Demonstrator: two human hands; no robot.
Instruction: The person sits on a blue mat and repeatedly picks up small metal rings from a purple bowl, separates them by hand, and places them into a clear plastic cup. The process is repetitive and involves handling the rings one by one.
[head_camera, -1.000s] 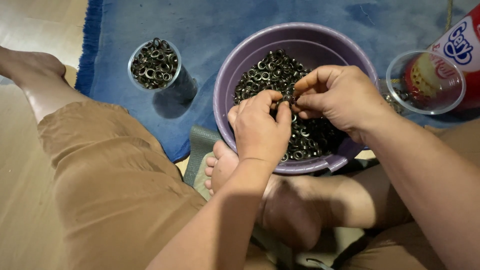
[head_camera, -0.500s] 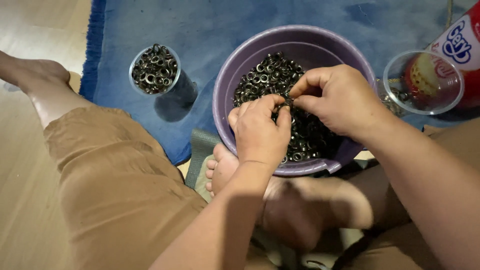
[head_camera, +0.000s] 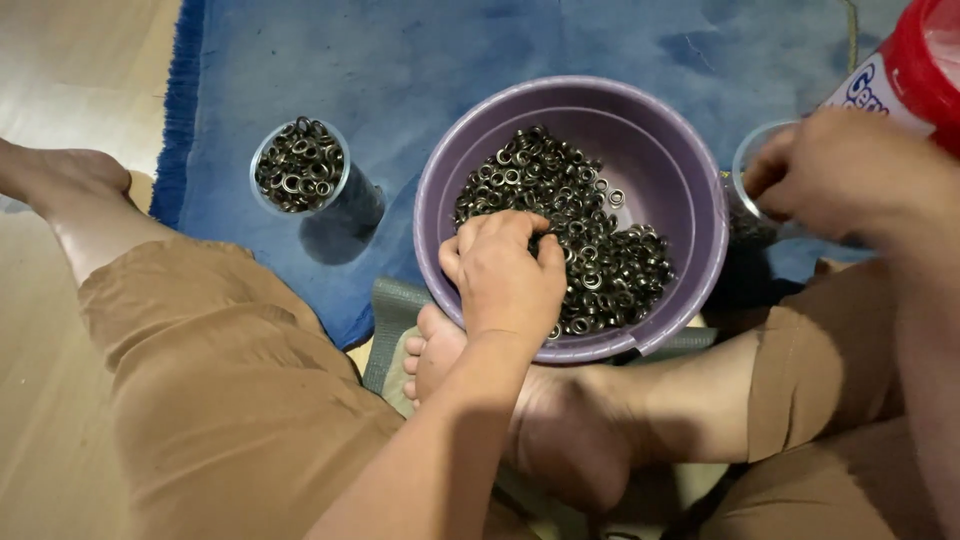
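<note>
Digging left hand (head_camera: 507, 275) curled into metal eyelets (head_camera: 590, 235) in purple basin (head_camera: 690, 200), centre; right hand (head_camera: 845, 175) well apart, pinched over clear cup (head_camera: 745, 165) at right; grip contents unclear.

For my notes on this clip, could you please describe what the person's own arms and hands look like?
Both the left hand and the right hand are bare: no gloves, rings, watch or bracelet show. The forearms are bare too, with no sleeve in view. The right hand is slightly blurred.
</note>
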